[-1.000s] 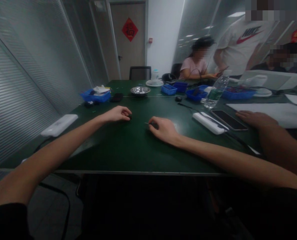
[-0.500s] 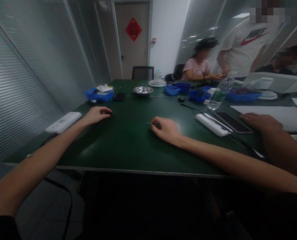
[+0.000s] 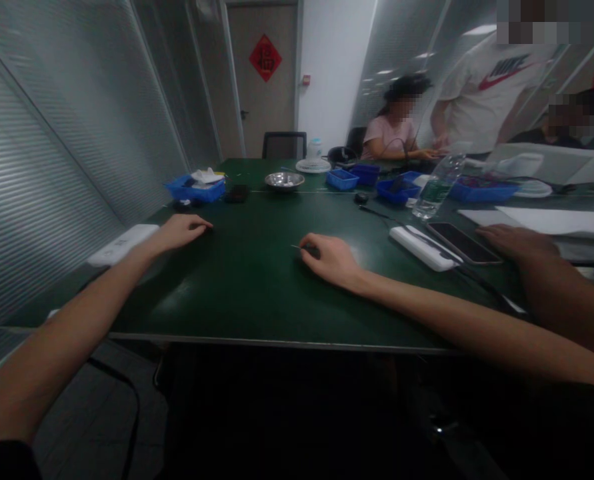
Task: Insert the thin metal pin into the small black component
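My right hand (image 3: 329, 260) rests on the green table (image 3: 257, 293), thumb and index finger pinched on a thin needle-like piece (image 3: 295, 247) that points left. My left hand (image 3: 184, 230) is over the table at the left, beside a white power strip (image 3: 121, 245). Its fingers are bent and held close together; whether anything is between their tips is too small to make out. Beyond both hands stands a shiny metal bowl (image 3: 285, 181) with small pale bits in it.
Blue trays (image 3: 197, 189) stand at the far left and far right. A water bottle (image 3: 437, 190), a white power strip (image 3: 424, 248) with a cable, and a phone (image 3: 463, 243) lie to the right, near another person's hand (image 3: 519, 243). More people are behind.
My left hand has moved slightly left, and its fingers have come closer together. My right hand has hardly moved. At the right, the white sheets near the other person's hand have shifted.
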The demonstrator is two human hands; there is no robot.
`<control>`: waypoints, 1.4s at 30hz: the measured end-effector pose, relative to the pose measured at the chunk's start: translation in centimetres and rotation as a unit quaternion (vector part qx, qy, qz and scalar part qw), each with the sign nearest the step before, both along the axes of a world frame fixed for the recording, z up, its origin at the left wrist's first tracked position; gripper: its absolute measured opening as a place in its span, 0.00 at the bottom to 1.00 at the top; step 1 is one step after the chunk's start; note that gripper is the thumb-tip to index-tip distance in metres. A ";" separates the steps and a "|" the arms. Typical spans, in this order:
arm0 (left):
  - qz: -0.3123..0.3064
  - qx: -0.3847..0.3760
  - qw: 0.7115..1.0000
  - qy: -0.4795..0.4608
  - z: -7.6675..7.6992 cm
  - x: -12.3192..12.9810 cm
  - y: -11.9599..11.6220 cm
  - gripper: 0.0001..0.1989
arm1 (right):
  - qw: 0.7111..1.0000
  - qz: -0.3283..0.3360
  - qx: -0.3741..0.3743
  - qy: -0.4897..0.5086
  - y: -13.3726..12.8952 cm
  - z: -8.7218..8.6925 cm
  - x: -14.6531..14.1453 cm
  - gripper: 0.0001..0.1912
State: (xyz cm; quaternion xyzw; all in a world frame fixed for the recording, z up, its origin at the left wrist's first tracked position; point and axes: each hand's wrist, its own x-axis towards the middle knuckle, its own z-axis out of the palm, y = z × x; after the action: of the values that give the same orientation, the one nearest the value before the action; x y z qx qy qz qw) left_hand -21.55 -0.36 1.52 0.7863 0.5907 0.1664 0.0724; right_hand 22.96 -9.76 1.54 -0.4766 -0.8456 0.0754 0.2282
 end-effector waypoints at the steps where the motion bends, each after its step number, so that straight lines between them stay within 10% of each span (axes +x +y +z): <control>1: -0.003 0.006 1.000 -0.010 0.1 0.0 0.0 0.22 | 1.000 0.000 0.000 -0.001 0.0 0.0 0.0 0.13; 42: 0.004 -0.078 0.982 -0.172 0.3 -0.7 0.2 0.28 | 1.000 0.011 0.004 -0.009 -0.2 0.2 -0.1 0.12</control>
State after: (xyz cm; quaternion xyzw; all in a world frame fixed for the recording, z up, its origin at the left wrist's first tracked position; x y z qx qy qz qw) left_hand -22.29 -0.12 1.86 0.7352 0.5838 0.2528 0.2338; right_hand 22.88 -9.95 1.70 -0.4672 -0.8529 0.0701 0.2223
